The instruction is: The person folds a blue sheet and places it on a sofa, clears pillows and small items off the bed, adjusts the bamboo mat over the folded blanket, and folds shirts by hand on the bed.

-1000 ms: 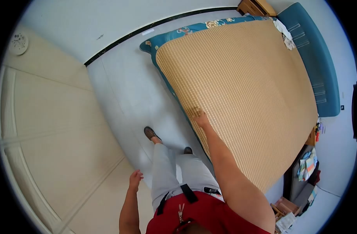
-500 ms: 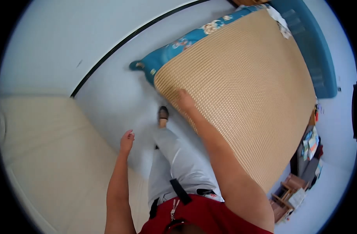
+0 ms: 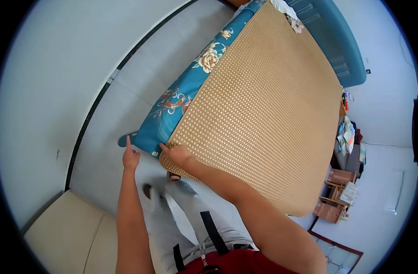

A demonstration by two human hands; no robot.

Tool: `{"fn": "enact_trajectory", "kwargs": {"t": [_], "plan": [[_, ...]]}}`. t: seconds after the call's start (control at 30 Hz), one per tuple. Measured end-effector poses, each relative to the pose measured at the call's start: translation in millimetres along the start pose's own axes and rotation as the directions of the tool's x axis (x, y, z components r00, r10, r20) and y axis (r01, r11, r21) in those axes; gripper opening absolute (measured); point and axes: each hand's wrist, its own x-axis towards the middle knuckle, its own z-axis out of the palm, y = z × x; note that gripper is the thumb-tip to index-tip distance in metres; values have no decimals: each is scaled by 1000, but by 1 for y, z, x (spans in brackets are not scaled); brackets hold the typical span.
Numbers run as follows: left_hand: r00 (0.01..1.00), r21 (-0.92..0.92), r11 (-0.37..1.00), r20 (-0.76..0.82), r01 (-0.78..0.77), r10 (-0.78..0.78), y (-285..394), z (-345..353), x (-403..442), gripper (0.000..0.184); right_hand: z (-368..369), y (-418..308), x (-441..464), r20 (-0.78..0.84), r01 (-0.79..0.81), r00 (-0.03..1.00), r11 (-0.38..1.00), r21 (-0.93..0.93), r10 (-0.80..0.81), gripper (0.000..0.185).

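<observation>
The woven mat (image 3: 259,109) was laid over the floral sheet (image 3: 172,104), with the lower corner of the mat positioned near the two hands. Along one side of the mat, a long teal strip of the sheet was left exposed, and its narrow end was extended outward over the grey floor (image 3: 122,98). The blue headboard (image 3: 327,34) was located at the far end of the mat. A white cloth (image 3: 284,9) was placed at that end, beside the headboard.

The hands were held apart from each other. The right hand (image 3: 177,154) was placed at the lower corner of the mat, with one finger extended onto the sheet; whether the mat edge was gripped cannot be told. The left hand (image 3: 131,157) was positioned at the narrow end of the sheet, with the index finger extended and the other fingers partly curled. Contact between that finger and the sheet cannot be confirmed.
</observation>
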Motion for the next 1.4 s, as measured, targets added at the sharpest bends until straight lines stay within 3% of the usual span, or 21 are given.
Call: {"fn": "enact_trajectory", "kwargs": {"t": [0.07,0.17,0.27,0.33,0.5,0.57,0.67,0.77,0.97,1.07,1.13,1.2,1.27,1.37,1.4], "plan": [[995,106,994,99,-40,30,11,-6,19,92,-16,-1,10,31,-5,1000,1000,-17,5,41],[978,315,927,24,-204,207,11,-3,38,68,-16,-5,35,18,-63,998,994,86,61,29],[986,562,810,83,-168,146,2,-9,57,26,-35,-8,45,124,21,992,1000,-12,-19,18],[972,564,794,80,-225,219,-10,-19,51,6,-35,-8,43,99,-33,995,998,58,27,16],[869,610,638,195,-470,455,-29,-56,44,13,-60,-10,21,82,-125,990,979,159,113,17],[825,603,590,229,-537,516,-32,-67,43,12,-66,-8,12,48,-91,995,978,186,83,19],[804,591,573,248,-568,541,-31,-70,50,10,-64,-7,14,14,-62,998,978,198,60,22],[733,591,473,341,-654,588,-42,-62,41,7,-59,-7,17,9,-25,1000,985,169,24,24],[817,640,519,350,-566,459,-34,-70,52,6,-74,-7,19,43,14,999,991,131,-19,24],[919,615,691,336,-379,204,-23,-60,74,14,-71,-7,21,4,4,1000,995,102,-4,23],[868,373,785,251,-495,428,5,-70,63,37,-65,-10,18,-20,5,1000,993,114,-3,23],[704,401,590,254,-701,664,53,-82,45,57,-61,-6,16,-42,15,999,988,151,-8,24],[513,306,418,386,-855,767,74,-65,38,64,-62,-4,14,-19,-18,1000,977,210,23,25],[319,239,219,569,-946,758,97,-32,35,62,-82,-3,0,-32,6,999,973,231,1,28],[246,264,111,563,-958,789,93,-10,40,61,-79,-1,-3,-96,59,995,981,186,-41,27]]}}
